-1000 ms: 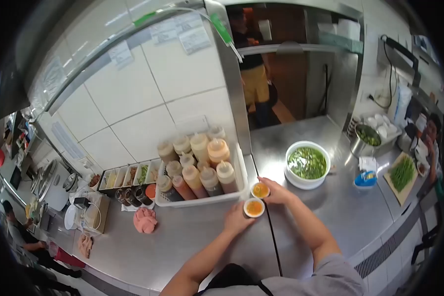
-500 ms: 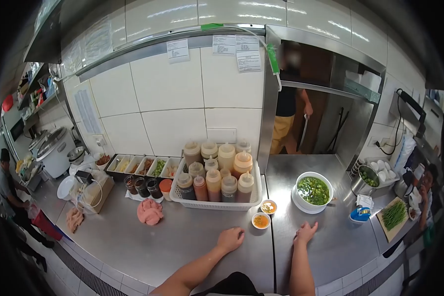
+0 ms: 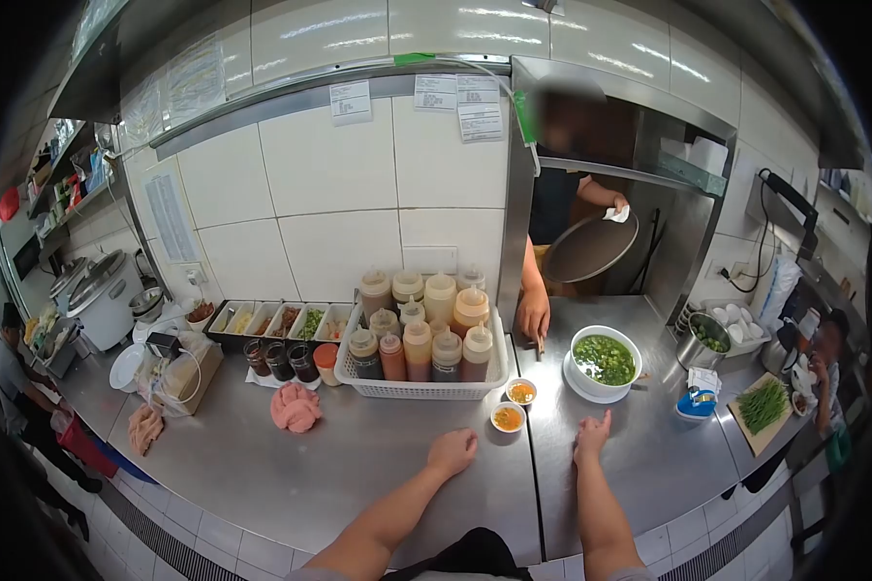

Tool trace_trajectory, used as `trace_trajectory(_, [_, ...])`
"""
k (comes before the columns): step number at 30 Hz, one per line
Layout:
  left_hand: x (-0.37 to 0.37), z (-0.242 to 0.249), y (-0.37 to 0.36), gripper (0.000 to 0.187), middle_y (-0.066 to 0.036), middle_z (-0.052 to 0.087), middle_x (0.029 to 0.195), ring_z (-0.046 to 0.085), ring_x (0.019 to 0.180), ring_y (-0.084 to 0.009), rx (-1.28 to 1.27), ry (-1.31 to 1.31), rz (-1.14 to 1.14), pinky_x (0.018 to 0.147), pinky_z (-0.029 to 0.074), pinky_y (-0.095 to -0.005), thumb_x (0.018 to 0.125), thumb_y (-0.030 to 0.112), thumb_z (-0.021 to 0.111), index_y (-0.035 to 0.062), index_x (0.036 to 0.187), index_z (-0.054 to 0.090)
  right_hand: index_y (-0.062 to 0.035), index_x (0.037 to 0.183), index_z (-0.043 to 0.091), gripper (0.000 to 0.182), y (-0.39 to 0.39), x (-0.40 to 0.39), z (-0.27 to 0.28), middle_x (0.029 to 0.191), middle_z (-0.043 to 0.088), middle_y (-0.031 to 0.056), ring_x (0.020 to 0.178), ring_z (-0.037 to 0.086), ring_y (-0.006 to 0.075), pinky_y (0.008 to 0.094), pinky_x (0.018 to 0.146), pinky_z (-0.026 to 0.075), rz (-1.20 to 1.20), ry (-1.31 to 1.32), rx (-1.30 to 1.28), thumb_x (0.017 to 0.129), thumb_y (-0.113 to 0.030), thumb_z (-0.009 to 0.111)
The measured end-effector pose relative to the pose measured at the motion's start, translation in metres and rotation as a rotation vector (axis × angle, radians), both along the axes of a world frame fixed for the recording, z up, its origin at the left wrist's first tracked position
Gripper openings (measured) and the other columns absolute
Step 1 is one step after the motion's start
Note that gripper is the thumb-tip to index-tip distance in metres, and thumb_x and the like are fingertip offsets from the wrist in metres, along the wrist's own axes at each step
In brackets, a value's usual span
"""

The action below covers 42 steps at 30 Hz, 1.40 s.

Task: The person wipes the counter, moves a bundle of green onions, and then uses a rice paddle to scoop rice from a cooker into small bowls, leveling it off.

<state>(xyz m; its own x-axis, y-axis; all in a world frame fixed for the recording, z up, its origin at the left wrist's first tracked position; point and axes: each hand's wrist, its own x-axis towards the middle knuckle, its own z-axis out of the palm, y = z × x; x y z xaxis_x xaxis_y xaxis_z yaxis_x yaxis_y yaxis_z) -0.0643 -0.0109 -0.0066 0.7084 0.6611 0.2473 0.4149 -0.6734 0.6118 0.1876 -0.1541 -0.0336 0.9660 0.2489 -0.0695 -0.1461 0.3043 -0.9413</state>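
Note:
My left hand rests on the steel counter with its fingers curled in, and I see nothing in it. Just to its right stand two small white cups of orange sauce, the nearer cup and the farther cup. My right hand holds nothing; its index finger stretches toward a white bowl while the other fingers bend. Green soup with chopped greens fills that bowl, which sits on a saucer. Fingertip and bowl are apart.
A white basket of squeeze bottles stands behind my left hand. In the hatch, a person's hand reaches onto the counter, and the other holds a round tray. A pink cloth lies left; cut greens on a board lie right.
The person in the hatch has come closer, now with a round tray and one hand on the counter. My right index finger now points out toward the bowl. My left hand stays about the same.

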Motion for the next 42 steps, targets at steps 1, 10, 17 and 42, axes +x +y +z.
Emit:
trace_trajectory(1, [0.000, 0.000, -0.001, 0.018, -0.011, 0.063, 0.085, 0.059, 0.078, -0.0292, -0.003, 0.005, -0.003, 0.069, 0.046, -0.0395, 0.078, 0.021, 0.051, 0.0080, 0.085, 0.061, -0.0088, 0.137, 0.015, 0.068, 0.000, 0.002, -0.002, 0.065, 0.048, 0.0030, 0.043, 0.035, 0.0062, 0.0199, 0.034, 0.027, -0.003, 0.005, -0.003, 0.078, 0.000, 0.047])
trace_trajectory(10, [-0.013, -0.008, -0.022, 0.012, -0.010, 0.062, 0.079, 0.058, 0.071, -0.0281, 0.154, -0.050, -0.009, 0.065, 0.044, -0.0394, 0.077, 0.016, 0.052, 0.0089, 0.083, 0.060, -0.0004, 0.116, 0.045, 0.038, -0.008, -0.004, -0.003, 0.064, 0.051, 0.0023, 0.052, 0.043, 0.0099, 0.0238, 0.051, 0.038, 0.054, -0.198, -0.074, 0.080, -0.007, 0.052])
trace_trajectory(17, [-0.027, -0.004, -0.035, 0.009, -0.004, 0.060, 0.071, 0.057, 0.064, -0.0215, 0.092, -0.050, -0.054, 0.059, 0.042, -0.0345, 0.075, 0.013, 0.054, 0.0104, 0.081, 0.060, -0.0011, 0.084, 0.061, 0.014, -0.009, -0.007, -0.005, 0.062, 0.055, 0.0063, 0.054, 0.051, 0.0158, 0.0281, 0.052, 0.042, -0.050, -0.548, -0.420, 0.080, -0.013, 0.058])
trace_trajectory(42, [-0.116, 0.034, -0.040, 0.024, 0.002, 0.058, 0.072, 0.052, 0.063, -0.0060, -1.114, -0.665, 0.056, 0.058, 0.044, -0.0214, 0.082, 0.017, 0.060, 0.0056, 0.103, 0.061, -0.0001, 0.072, 0.059, 0.011, 0.005, -0.169, 0.082, 0.056, 0.051, -0.0011, 0.051, 0.045, 0.0046, 0.0207, 0.046, 0.036, 1.053, -0.659, -0.562, 0.073, -0.011, 0.062])
